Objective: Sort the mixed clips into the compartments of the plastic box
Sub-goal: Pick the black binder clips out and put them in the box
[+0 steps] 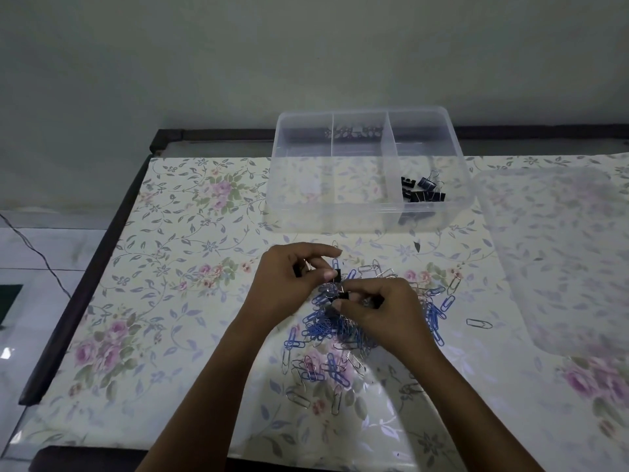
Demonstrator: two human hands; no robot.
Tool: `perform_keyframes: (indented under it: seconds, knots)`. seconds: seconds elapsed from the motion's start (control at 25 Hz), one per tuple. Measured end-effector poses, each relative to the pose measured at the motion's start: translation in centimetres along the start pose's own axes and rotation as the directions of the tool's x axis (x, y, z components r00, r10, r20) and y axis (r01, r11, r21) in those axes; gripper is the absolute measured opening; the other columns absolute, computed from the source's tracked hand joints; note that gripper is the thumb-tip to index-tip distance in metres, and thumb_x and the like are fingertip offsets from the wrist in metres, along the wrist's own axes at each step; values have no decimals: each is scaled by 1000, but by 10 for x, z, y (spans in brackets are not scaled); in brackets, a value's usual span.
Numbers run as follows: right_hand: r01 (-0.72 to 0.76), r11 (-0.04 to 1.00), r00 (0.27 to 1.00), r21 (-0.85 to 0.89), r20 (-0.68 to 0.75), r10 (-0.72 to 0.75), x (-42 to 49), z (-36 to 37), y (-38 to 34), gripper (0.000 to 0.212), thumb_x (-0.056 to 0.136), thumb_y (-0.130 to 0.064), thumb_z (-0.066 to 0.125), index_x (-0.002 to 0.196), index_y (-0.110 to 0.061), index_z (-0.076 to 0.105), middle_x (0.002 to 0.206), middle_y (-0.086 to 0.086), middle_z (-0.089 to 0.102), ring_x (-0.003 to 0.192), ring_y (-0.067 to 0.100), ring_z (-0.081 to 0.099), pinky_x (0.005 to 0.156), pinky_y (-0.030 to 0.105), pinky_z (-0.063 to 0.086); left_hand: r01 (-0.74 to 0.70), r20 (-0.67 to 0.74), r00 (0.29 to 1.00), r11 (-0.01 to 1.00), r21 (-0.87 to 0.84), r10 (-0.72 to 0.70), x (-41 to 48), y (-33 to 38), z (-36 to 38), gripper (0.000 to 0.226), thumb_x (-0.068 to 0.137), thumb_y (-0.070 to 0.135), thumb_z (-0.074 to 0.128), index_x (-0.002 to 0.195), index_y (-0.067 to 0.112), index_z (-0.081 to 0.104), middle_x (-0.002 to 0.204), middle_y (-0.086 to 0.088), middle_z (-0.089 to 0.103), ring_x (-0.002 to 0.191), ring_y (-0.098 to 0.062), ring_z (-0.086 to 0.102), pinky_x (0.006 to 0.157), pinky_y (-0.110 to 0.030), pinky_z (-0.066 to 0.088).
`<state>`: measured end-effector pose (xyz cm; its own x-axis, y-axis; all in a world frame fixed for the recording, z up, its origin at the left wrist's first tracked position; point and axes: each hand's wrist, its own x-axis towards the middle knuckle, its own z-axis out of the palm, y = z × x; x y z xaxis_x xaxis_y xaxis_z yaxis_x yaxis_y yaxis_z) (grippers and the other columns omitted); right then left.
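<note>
Two black binder clips are held above the mixed pile (326,332) of blue and silver paper clips on the surface (170,267). The left hand (292,281) pinches one binder clip (336,274) between thumb and fingers. The right hand (381,311) pinches another at its fingertips. The plastic box (323,216) stands beyond the pile and apart from it, clear-walled and open-topped, with its long axis across the view. Its right compartment (452,199) already contains sorted binder clips (423,194) and lies ahead and to the right. The right hand is judged nearer to it. The other two compartments appear empty.
</note>
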<state>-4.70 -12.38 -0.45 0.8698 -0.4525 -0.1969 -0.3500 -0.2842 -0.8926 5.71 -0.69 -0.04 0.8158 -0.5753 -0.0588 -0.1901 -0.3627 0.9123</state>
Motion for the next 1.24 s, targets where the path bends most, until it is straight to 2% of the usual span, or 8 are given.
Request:
perform_keyframes:
  seconds: [0.16, 0.28, 0.4, 0.56, 0.64, 0.84, 1.04, 1.24]
  knots:
    - [137, 953, 989, -269, 83, -118, -7, 1, 1, 20, 69, -6, 72, 85, -18, 74, 64, -6, 63, 63, 4, 57, 65, 24, 50, -23, -88, 996, 999, 41, 27, 2, 2, -5, 30, 82, 5, 64, 85, 34, 67, 74, 2, 66, 58, -8, 53, 59, -19, 45]
    - [-88, 991, 995, 102, 61, 82, -1, -2, -4, 23, 77, 1, 67, 89, -18, 72, 64, -5, 56, 49, -1, 50, 52, 12, 43, 277, 3, 950, 841, -464, -311, 5, 9, -7, 28, 90, 9, 50, 79, 21, 72, 65, 1, 61, 51, -6, 50, 50, -18, 45]
    - [-377, 579, 914, 723, 189, 359, 7, -12, -8, 29, 84, 7, 40, 79, -6, 65, 68, 7, 53, 51, 11, 45, 42, 18, 41, 493, 280, 784, 283, -823, -554, 7, 13, -10, 38, 87, 18, 43, 56, 9, 63, 58, -1, 48, 52, -12, 46, 47, -17, 42]
    - [-421, 117, 857, 899, 353, 376, 5, -18, -13, 17, 65, -11, 46, 66, -2, 61, 66, 13, 57, 60, 25, 57, 55, 30, 56, 468, 364, 746, 49, -882, -557, 7, 16, -8, 35, 80, 28, 54, 54, 6, 54, 57, -6, 52, 61, -19, 51, 52, -22, 50]
    - [-424, 109, 852, 899, 355, 384, 6, -15, -14, 17, 67, -17, 51, 66, -3, 60, 67, 14, 59, 61, 26, 60, 59, 34, 57, 402, 267, 792, 139, -905, -549, 8, 21, -2, 34, 85, 21, 53, 55, 6, 53, 59, -6, 54, 59, -19, 56, 53, -22, 52]
    - [-454, 14, 815, 891, 409, 412, 5, -10, -13, 31, 88, -30, 47, 84, -1, 60, 69, 15, 64, 65, 28, 64, 59, 37, 57, 67, -42, 993, 819, -570, -110, -4, 37, 34, 13, 81, 15, 61, 70, 11, 60, 62, 2, 61, 61, -8, 58, 61, -18, 50]
    - [-413, -103, 816, 905, 418, 399, 4, -15, -15, 29, 86, -23, 52, 80, 2, 65, 77, 19, 68, 60, 30, 68, 55, 39, 58, -63, 24, 996, 837, -544, 91, -11, 45, 38, 20, 78, 15, 59, 86, -2, 66, 82, 2, 71, 79, -10, 65, 72, -16, 51]
    - [-454, -30, 815, 890, 429, 390, 3, -22, -23, 18, 68, -10, 60, 79, 3, 65, 77, 21, 62, 57, 26, 63, 53, 32, 57, -163, -107, 985, 936, -312, 136, 5, 34, 20, 27, 83, 25, 53, 108, 19, 59, 113, 7, 65, 112, -2, 56, 94, -14, 42]
